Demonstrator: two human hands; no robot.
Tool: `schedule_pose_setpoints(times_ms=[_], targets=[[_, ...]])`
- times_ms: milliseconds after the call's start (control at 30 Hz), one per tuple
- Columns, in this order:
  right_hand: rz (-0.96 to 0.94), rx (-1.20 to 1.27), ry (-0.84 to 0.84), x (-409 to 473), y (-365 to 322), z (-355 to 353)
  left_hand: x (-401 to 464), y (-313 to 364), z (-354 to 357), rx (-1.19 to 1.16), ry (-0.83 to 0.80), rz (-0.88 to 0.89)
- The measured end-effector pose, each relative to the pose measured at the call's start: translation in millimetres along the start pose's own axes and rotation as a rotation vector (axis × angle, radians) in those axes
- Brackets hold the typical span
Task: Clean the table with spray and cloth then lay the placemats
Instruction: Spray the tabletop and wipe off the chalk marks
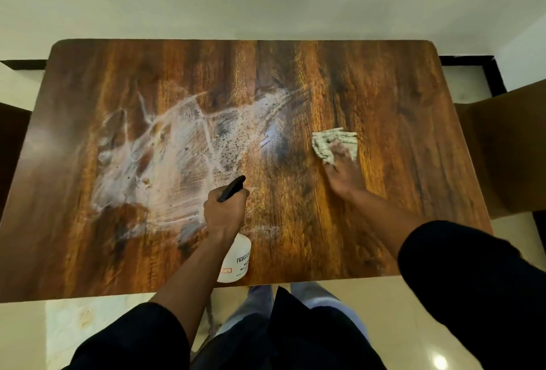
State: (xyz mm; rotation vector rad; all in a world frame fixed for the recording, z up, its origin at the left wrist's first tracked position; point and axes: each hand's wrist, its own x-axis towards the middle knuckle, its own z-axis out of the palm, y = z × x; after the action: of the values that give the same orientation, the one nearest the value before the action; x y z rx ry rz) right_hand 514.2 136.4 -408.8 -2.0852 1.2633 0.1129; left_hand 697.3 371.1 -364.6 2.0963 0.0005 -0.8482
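White, streaky wet smears (165, 156) cover the left half of the dark brown wood-grain worktop (384, 79). My left hand (224, 213) is curled round the neck of the white plastic spray bottle with a black nozzle (236, 257), held over the near edge. Well to the right, my right hand (344, 173) presses flat, fingers extended, on the crumpled pale green-and-white cloth (325, 142).

Right hand (344, 173) motion-blurred, its fingertips hidden in the cloth (334, 143). Spray bottle (236, 260) label partly unreadable, neck hidden under left hand (224, 210). Surface (384, 88) left corner cut off.
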Motion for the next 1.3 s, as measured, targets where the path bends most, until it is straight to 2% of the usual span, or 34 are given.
schedule_pose_setpoints(times_ms=[133, 267, 500, 600, 733, 800, 933, 1067, 1200, 1300], targets=[[0.146, 0.030, 0.049, -4.8, 16.4, -1.7, 2.6, -6.6, -5.1, 0.003, -0.028, -0.007], [0.150, -0.031, 0.053, -24.9, -25.8, 30.7, 1.2, -8.6, -15.2, -0.025, -0.041, 0.013], [-0.245, -0.210, -0.150, -93.2, -125.9, 119.6, 5.0, -15.6, -45.3, -0.040, -0.023, 0.064], [-0.390, -0.292, -0.237, -109.0, -128.6, 148.3, 7.0, -20.1, -53.9, -0.024, -0.005, 0.076], [-0.488, -0.318, -0.212, -104.5, -104.5, 135.3, 0.1, -24.1, -62.6, -0.006, -0.020, 0.126], [-0.413, -0.322, -0.153, -101.6, -86.6, 120.9, -1.1, -30.7, -63.3, -0.006, -0.070, 0.119], [-0.112, -0.264, -0.005, -101.1, -36.8, 85.6, -7.0, -41.7, -58.9, -0.009, -0.090, 0.077], [0.042, -0.191, 0.036, -109.1, -4.2, 70.4, -17.4, -48.0, -54.6, 0.023, -0.119, 0.096], [0.096, -0.219, 0.046, -121.0, -27.7, 90.4, -26.3, -51.2, -56.2, -0.003, -0.095, 0.068], [-0.033, -0.292, -0.018, -146.4, -61.0, 118.6, -32.7, -53.7, -62.9, -0.044, -0.073, 0.073]])
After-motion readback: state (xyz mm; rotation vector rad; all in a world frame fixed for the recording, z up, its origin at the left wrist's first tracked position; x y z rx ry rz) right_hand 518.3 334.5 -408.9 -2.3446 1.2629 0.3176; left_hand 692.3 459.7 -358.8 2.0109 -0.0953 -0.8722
